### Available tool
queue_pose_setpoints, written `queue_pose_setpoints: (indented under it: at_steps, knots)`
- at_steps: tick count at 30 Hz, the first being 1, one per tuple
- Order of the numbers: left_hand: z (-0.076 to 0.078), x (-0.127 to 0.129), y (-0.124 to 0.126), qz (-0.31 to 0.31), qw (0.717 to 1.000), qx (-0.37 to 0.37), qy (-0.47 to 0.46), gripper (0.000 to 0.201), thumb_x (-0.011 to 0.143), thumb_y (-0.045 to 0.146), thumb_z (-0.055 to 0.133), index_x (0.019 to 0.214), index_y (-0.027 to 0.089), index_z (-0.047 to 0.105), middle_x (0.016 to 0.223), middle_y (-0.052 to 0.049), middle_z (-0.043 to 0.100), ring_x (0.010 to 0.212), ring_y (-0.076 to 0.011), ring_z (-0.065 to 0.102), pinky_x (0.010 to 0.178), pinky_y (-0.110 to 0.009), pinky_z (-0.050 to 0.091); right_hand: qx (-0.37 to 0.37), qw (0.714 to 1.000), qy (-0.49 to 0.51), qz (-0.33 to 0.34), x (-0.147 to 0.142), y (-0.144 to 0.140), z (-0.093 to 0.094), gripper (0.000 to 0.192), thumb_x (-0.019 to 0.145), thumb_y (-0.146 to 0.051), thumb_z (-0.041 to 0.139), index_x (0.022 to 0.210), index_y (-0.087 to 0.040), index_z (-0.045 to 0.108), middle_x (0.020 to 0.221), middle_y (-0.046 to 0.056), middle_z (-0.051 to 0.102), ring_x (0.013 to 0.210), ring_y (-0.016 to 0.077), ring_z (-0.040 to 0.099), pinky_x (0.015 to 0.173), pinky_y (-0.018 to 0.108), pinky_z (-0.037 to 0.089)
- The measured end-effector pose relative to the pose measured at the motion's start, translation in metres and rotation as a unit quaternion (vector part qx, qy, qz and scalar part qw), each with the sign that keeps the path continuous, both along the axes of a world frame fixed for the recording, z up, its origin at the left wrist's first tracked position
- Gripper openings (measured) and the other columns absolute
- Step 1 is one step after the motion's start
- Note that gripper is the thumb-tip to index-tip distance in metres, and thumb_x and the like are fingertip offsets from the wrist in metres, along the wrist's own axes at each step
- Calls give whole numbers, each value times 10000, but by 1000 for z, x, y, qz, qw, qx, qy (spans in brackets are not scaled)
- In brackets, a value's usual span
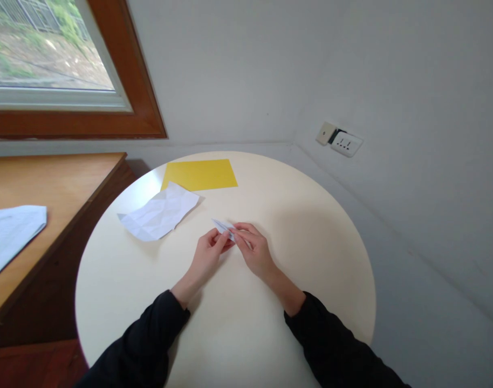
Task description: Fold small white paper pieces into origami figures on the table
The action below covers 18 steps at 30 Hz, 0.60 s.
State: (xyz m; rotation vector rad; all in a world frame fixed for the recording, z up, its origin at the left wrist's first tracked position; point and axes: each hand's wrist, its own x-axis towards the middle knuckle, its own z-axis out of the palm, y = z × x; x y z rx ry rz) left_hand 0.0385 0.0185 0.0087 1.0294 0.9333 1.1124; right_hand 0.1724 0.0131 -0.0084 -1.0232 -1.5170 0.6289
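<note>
Pinching a small, narrow folded piece of white paper (223, 227) between both hands, just above the round cream-coloured bench (311, 226), near its middle. Left hand (208, 254) closing thumb and fingers (221, 241) on the nearer end of the folded paper; right hand (252, 249) gripping it from the other side with fingertips drawn tight together, so neither hand standing open. Pointed tip of the paper poking out toward the far left, free of both grips.

Lying just beyond the left hand, apart from it: a crumpled, creased sheet of white paper (159, 214), one corner overlapping a flat yellow rectangular sheet of paper (200, 174) at the far edge of the bench. Sitting well off to the left on a wooden side table (60, 188): a pale folded cloth or paper (9, 231), too blurred to tell which.

Likely risks, judging from the grips: tearing along an existing crease through pulling the two hands apart too hard on so slim a piece; skewing the next fold, with fingertips hiding the edges being lined up; crushing the free tip by pressing it down against the bench; letting the small shape slip and spring open if either pinch loosens. Brushing the crumpled sheet with the left sleeve (149, 334) also possible, nudging it against the yellow sheet.
</note>
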Motion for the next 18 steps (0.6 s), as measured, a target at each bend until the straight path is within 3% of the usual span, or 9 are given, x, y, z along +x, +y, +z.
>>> queue_pose_setpoints:
  at_steps: [9,14,18]
  knots:
    - [3,0,0,5,1000,9,7,318,662,403,682,825,133,637,822,-52,697,757,-174,654,835,-386,517,9,1000,-7,-14,-2,-1,-2,183,819,-237,566,927,-256,713,993,65,649,942,188,597,848,351,499]
    - [5,0,0,-8,999,23,21,303,671,393,674,836,140,642,784,-39,689,754,-171,648,830,-384,520,-26,999,36,-17,-3,-1,-2,265,773,-235,618,1034,-249,662,994,62,636,914,184,593,731,311,535]
    - [5,-1,0,-15,998,39,52,290,675,433,660,751,158,611,700,3,634,724,-149,619,791,-358,529,-39,998,52,-1,-4,0,0,260,754,-225,627,1009,-252,672,940,50,622,866,172,587,701,295,528]
